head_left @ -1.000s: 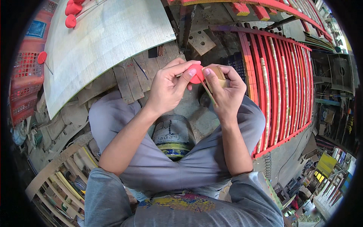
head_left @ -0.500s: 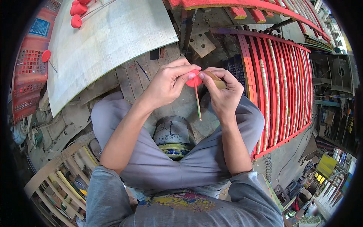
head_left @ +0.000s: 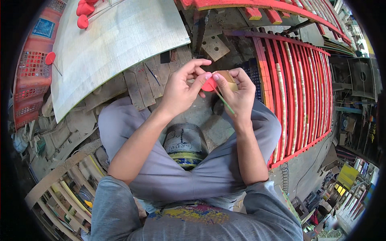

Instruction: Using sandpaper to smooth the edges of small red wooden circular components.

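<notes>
In front of me, over the gap between my knees, my left hand pinches a small red disc at its edge between thumb and fingers. A thin stick, greenish toward its end, runs from the disc down across the front of my right palm. Folded between the thumb and fingers of my right hand is a tan-brown sheet that looks like sandpaper. It lies against the disc's right side. More red discs on sticks rest at the far left, and another single one lies near the board's left edge.
A pale board spans the far left beside a red plastic crate. Red slatted racks fill the right. Between my legs stands a paint-stained bucket. A slatted wooden piece is at the lower left; a holed block lies ahead.
The disc has turned and its stick now slants toward my right wrist instead of hanging straight down. My left fingers have spread, and the folded sheet has tilted up.
</notes>
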Demonstrator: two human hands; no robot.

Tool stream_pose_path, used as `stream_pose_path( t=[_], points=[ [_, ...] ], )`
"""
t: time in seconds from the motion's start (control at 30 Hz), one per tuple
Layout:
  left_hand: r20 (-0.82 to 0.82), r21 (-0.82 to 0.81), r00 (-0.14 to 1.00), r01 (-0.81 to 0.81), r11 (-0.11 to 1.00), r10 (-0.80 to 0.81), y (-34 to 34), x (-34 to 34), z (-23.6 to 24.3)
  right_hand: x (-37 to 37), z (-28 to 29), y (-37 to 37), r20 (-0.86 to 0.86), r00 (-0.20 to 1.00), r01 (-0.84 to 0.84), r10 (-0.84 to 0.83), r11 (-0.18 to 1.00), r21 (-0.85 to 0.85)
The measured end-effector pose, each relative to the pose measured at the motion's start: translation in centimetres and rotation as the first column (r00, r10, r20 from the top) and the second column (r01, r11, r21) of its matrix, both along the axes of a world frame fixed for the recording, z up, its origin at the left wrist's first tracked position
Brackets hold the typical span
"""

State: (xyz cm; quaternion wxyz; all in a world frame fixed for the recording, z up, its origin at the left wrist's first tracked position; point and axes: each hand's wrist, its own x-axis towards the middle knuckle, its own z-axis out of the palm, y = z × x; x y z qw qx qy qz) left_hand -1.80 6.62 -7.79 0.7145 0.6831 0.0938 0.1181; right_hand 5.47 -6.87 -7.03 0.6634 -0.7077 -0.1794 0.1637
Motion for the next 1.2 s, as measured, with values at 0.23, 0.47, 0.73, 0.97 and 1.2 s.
stream_pose_path(
  t=[0.23, 0.47, 0.73, 0.97, 1.2],
  points=[
    [0.112, -0.447, 0.988, -0.048, 0.893, 0.109, -1.9, 0.0, 0.0, 0.0, -0.7, -0.1, 0.105, 0.983, 0.124, -0.148, 0.971, 0.203],
    [0.123, -0.314, 0.982, -0.102, 0.944, 0.147, -1.3, 0.0, -0.4, -0.2, 0.3, 0.1, 0.152, 0.986, 0.032, -0.066, 0.976, 0.215],
    [0.112, -0.047, 0.994, -0.012, 0.999, 0.017, -0.9, -0.2, 0.1, -0.3, 0.2, -0.4, 0.244, 0.963, 0.086, -0.117, 0.987, 0.135],
    [0.052, 0.237, 0.988, 0.131, 0.963, -0.147, 0.8, -0.3, 0.7, -0.1, 0.6, -0.7, 0.117, 0.992, 0.034, -0.039, 0.998, 0.051],
    [0.034, -0.222, 0.998, 0.065, 0.973, -0.059, -0.6, -0.1, 0.1, 0.1, 0.2, -0.4, 0.124, 0.99, 0.061, -0.066, 0.997, 0.038]
  ],
)
